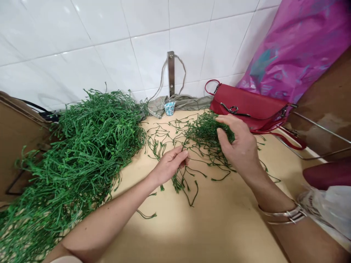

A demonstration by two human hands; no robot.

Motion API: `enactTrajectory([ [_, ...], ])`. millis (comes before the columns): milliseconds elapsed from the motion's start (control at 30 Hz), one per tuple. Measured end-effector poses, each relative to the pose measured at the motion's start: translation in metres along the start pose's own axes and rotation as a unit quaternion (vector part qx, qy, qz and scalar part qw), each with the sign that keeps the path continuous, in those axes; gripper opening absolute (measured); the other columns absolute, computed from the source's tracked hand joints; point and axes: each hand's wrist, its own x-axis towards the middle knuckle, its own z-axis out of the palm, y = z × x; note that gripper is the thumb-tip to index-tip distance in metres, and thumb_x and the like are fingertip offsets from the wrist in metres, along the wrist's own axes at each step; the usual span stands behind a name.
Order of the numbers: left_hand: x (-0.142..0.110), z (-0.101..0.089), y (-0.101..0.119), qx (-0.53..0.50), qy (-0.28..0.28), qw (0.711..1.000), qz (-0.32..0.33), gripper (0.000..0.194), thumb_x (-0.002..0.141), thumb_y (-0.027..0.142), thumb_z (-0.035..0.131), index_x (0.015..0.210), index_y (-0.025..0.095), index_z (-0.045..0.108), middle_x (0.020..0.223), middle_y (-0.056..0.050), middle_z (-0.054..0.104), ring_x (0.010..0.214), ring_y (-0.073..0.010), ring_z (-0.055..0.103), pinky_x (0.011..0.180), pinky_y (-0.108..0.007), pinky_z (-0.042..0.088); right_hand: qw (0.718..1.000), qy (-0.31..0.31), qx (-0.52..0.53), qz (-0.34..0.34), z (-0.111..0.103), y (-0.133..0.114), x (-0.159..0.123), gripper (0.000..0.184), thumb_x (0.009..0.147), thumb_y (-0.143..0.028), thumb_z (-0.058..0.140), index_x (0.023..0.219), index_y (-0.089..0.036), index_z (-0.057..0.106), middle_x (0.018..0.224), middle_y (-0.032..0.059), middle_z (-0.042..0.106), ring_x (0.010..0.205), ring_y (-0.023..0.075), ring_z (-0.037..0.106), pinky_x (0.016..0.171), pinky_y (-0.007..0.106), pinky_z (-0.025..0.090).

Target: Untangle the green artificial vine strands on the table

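Observation:
My right hand (238, 142) grips a tangled clump of thin green artificial stems (207, 133), which spreads out under its fingers. My left hand (170, 164) pinches a few loose green strands (181, 182) that hang down from its fingertips. More single strands lie scattered over the cream tabletop (208, 219) between and around both hands. A much larger heap of the same green stems (82, 164) sits to the left of my left forearm. Metal bangles (285, 215) circle my right wrist.
A red handbag (246, 106) with a strap lies at the table's back right, before a pink plastic bag (296, 47). A small cup of blue beads (169, 107) stands on grey cloth (186, 103) against the white tiled wall (109, 44). Cardboard (19, 146) stands at left.

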Motion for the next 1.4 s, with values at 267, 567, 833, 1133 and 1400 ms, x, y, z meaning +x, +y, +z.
enactTrajectory([
  [267, 0.002, 0.000, -0.006, 0.135, -0.003, 0.991, 0.005, 0.038, 0.099, 0.046, 0.044, 0.073, 0.019, 0.054, 0.066, 0.003, 0.045, 0.064, -0.0121, 0.042, 0.062, -0.026, 0.033, 0.876, -0.386, 0.238, 0.167, 0.008, -0.019, -0.010, 0.040, 0.087, -0.055, 0.065, 0.104, -0.020, 0.077, 0.104, 0.0076, 0.079, 0.097, 0.0248, 0.073, 0.083, 0.035, 0.058],
  [567, 0.000, 0.002, -0.007, 0.162, 0.018, 0.987, 0.006, 0.036, 0.098, 0.040, 0.044, 0.067, 0.021, 0.048, 0.061, 0.003, 0.042, 0.061, -0.0130, 0.040, 0.060, -0.028, 0.032, 0.935, -0.354, 0.023, -0.015, 0.026, -0.030, -0.034, 0.026, 0.097, -0.018, 0.044, 0.079, -0.022, 0.062, 0.074, 0.0038, 0.069, 0.067, 0.0181, 0.060, 0.064, 0.031, 0.040],
  [833, -0.005, -0.004, -0.003, -0.052, 0.021, 0.998, -0.018, 0.033, 0.093, 0.044, 0.049, 0.071, 0.020, 0.050, 0.064, 0.003, 0.043, 0.062, -0.0123, 0.038, 0.064, -0.028, 0.033, 0.948, -0.212, -0.229, -0.067, -0.001, 0.025, -0.004, 0.027, 0.094, -0.010, 0.041, 0.077, -0.023, 0.058, 0.055, 0.0030, 0.056, 0.056, 0.0209, 0.050, 0.064, 0.037, 0.027],
  [1133, 0.003, -0.006, -0.010, -0.037, -0.009, 0.999, -0.018, 0.030, 0.093, 0.041, 0.051, 0.087, 0.016, 0.066, 0.074, 0.001, 0.044, 0.073, -0.0143, 0.044, 0.073, -0.028, 0.038, 0.983, -0.118, -0.135, -0.048, 0.006, -0.001, -0.013, 0.025, 0.099, -0.028, 0.051, 0.114, -0.022, 0.069, 0.115, 0.0137, 0.068, 0.110, 0.0322, 0.060, 0.094, 0.048, 0.045],
  [1400, 0.006, -0.005, -0.016, -0.066, 0.037, 0.997, 0.008, 0.030, 0.093, 0.045, 0.059, 0.085, 0.017, 0.057, 0.069, 0.004, 0.047, 0.063, -0.0098, 0.038, 0.063, -0.025, 0.032, 0.912, -0.360, 0.161, 0.110, 0.008, -0.033, -0.018, 0.035, 0.097, -0.048, 0.050, 0.099, -0.022, 0.074, 0.099, 0.0059, 0.078, 0.094, 0.0228, 0.071, 0.081, 0.033, 0.055],
])
